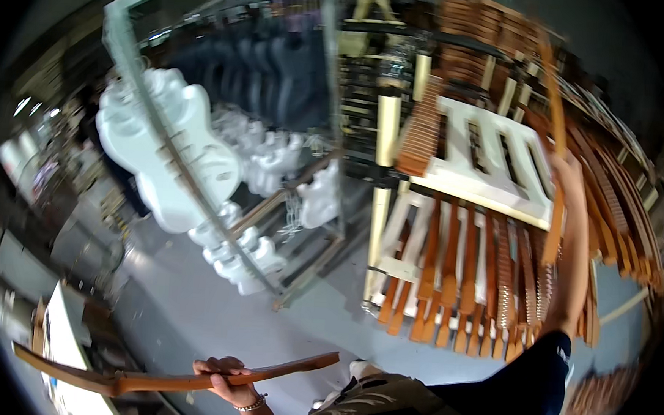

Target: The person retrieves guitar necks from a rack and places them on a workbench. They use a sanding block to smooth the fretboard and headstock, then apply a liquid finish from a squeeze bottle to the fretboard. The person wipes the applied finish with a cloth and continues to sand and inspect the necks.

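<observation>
My left hand (pixel 228 380), low in the view, is closed around a wooden guitar neck (pixel 165 382) that lies nearly level, its headstock end pointing left. Up at the right, my right arm reaches out to a rack. There my right hand (pixel 568 172) is wrapped around another wooden guitar neck (pixel 556 118), which stands almost upright at the side of a white slotted shelf (pixel 493 188). At the shelf's left end leans a neck with a fretted board (pixel 420 133). Motion blurs the right hand's fingers a little.
Several necks (pixel 450 268) sit in slots on the tier below, and more necks (pixel 620 217) fill the rack at far right. Left of centre, a metal-framed rack (pixel 331 93) holds white guitar bodies (pixel 172 152) and dark ones (pixel 256 73). A white panel (pixel 69 336) stands at lower left.
</observation>
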